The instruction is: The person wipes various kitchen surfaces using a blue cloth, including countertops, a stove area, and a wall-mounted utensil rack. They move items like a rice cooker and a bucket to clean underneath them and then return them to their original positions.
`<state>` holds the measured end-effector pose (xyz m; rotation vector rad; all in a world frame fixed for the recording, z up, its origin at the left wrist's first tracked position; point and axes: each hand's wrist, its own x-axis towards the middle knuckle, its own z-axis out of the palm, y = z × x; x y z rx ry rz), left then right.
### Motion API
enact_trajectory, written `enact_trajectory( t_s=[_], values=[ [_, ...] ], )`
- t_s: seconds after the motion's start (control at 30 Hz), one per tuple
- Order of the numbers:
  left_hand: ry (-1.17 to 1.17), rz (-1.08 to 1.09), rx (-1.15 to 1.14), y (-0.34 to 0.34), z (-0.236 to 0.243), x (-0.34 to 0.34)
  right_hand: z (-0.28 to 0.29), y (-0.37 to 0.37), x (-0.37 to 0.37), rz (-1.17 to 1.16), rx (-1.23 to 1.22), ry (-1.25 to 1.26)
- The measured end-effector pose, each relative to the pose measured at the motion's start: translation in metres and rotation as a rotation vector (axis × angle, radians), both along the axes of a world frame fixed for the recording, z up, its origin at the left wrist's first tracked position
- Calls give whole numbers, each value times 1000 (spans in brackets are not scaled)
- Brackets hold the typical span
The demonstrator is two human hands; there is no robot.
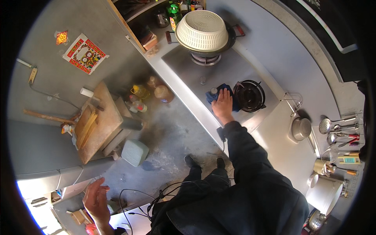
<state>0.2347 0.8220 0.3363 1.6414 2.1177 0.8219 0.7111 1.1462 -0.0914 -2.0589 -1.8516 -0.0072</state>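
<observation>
My right hand (pixel 223 105) presses down on a dark blue cloth (pixel 236 102), which lies bunched on the steel top of a gas stove (pixel 184 70). The cloth sits just left of a black burner (pixel 249 96) and beside a round knob (pixel 214 90). Another knob (pixel 202 80) stands a little farther off on the stove top. Away from the counter at the lower left, my left hand (pixel 96 200) hangs in the air, its fingers loosely bent and apart, with nothing visible in it.
A cream plastic colander (pixel 201 31) rests upside down on a wok over the far burner. Ladles and other utensils (pixel 340 131) hang at the right, near a steel pot (pixel 301 128). Bottles (pixel 140 92) stand on the floor left of the counter, near a wooden board (pixel 94 121).
</observation>
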Motion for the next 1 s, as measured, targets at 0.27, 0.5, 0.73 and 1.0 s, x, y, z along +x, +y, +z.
enact_trajectory(
  t_s=[0.27,0.5,0.73,1.0],
  values=[
    [-133,8,-64,-1,-13,-41,18,-12,-6,110,-175,-103],
    [-232,-118,-56,33,-42,-68,19,-153,20,172,-105,-17],
    [-263,-137,-182,81,-55,-53,33,-195,95,-139,-261,21],
    [-229,-107,-249,100,-51,-41,10,-162,218,-290,-267,-41]
  ],
)
